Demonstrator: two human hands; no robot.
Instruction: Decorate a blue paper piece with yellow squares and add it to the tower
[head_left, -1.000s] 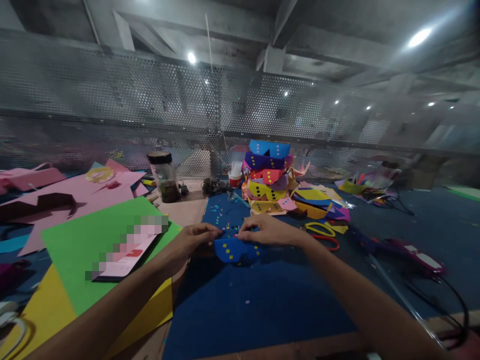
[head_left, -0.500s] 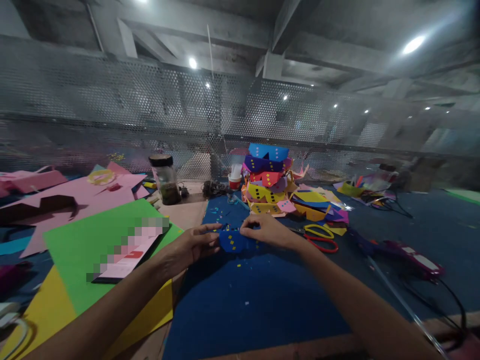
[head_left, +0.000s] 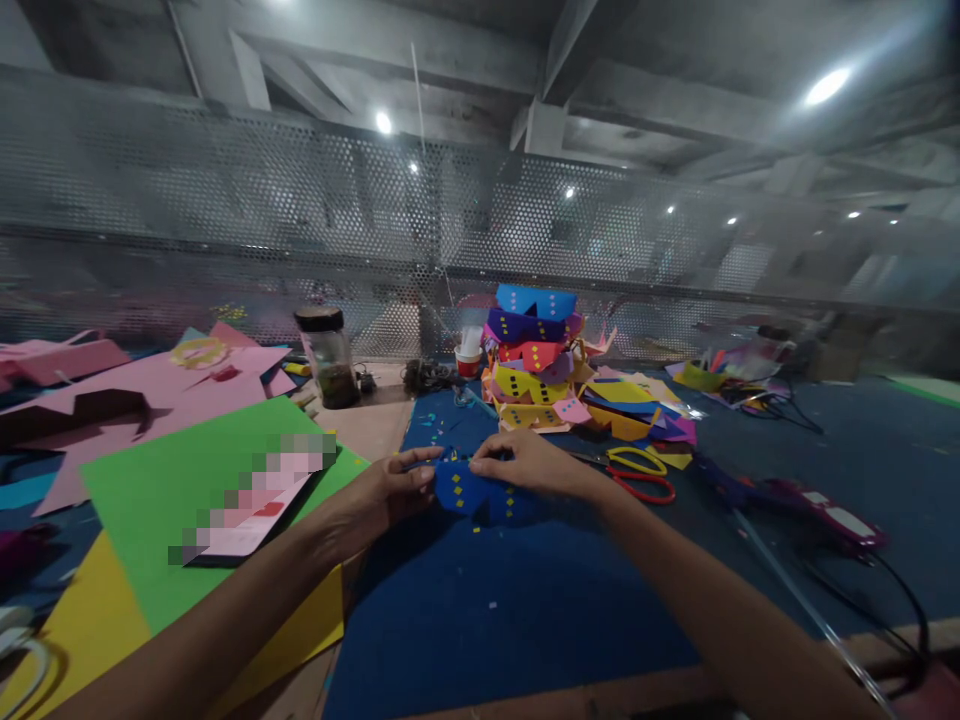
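Both my hands hold a blue paper cutout [head_left: 480,494] dotted with small yellow squares, just above the blue sheet [head_left: 510,590] on the table. My left hand [head_left: 390,487] pinches its left end with curled fingers. My right hand [head_left: 525,462] grips its upper right edge, fingers pressed together. Tiny paper bits lie scattered under the cutout.
A tall stack of coloured paper cutouts [head_left: 536,355] stands behind my hands. Scissors with yellow and red handles [head_left: 641,470] lie to the right, a glue gun [head_left: 814,505] with its cable farther right. A jar [head_left: 326,355] and green [head_left: 187,480], yellow and pink sheets lie left.
The blue cutout has been turned and lifted slightly between my hands. My left hand slid a little toward me, its fingers now curled at the cutout's left end.
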